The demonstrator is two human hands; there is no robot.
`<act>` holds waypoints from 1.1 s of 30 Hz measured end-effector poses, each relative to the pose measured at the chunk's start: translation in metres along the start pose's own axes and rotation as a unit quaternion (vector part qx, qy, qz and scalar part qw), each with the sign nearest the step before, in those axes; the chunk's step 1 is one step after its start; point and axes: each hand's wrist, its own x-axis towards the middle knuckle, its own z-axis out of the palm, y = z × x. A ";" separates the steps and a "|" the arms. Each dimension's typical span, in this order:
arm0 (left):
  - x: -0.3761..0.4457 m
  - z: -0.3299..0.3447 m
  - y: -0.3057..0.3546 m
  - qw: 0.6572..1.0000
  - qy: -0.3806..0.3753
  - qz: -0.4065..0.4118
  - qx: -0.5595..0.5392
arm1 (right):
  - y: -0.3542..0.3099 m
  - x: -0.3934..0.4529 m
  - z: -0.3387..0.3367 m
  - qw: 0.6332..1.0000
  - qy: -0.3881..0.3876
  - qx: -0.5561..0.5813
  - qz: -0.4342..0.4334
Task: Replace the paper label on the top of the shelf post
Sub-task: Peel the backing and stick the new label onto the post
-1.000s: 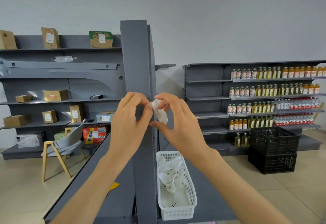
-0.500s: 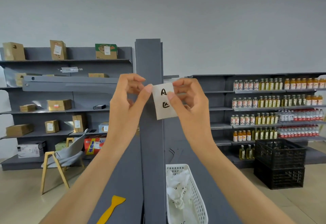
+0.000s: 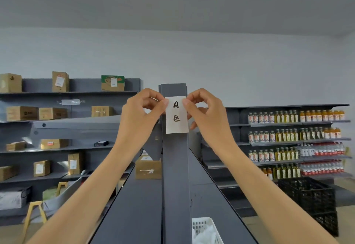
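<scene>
A white paper label [image 3: 176,123] with black handwritten characters lies flat against the front face of the grey shelf post [image 3: 175,176], just below the post's top end. My left hand [image 3: 141,114] pinches the label's upper left corner with thumb and forefinger. My right hand [image 3: 204,111] pinches its upper right corner the same way. The label hangs upright, its lower edge free.
A white plastic basket [image 3: 203,226] holding crumpled paper sits on the shelf at the bottom, right of the post. A cardboard box [image 3: 148,168] stands left of the post. Black crates [image 3: 309,199] are stacked at the right. Grey shelving with boxes and bottles lines the back.
Both hands lifted the label from chest height to the post's top. The crumpled-looking paper is now spread flat against the post's face, and the view tilted upward.
</scene>
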 end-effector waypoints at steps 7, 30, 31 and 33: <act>0.010 0.000 -0.003 1.000 -0.002 -0.001 0.006 | 0.001 0.008 0.001 0.999 0.010 -0.040 -0.005; 0.014 0.009 -0.012 0.996 0.030 0.040 0.070 | 0.007 0.027 0.004 0.975 0.028 -0.216 -0.048; 0.014 0.009 -0.012 0.996 0.031 0.045 0.071 | 0.006 0.027 0.004 0.972 0.029 -0.229 -0.052; 0.015 0.010 -0.013 0.996 0.035 0.047 0.069 | 0.004 0.028 0.004 0.966 0.026 -0.251 -0.055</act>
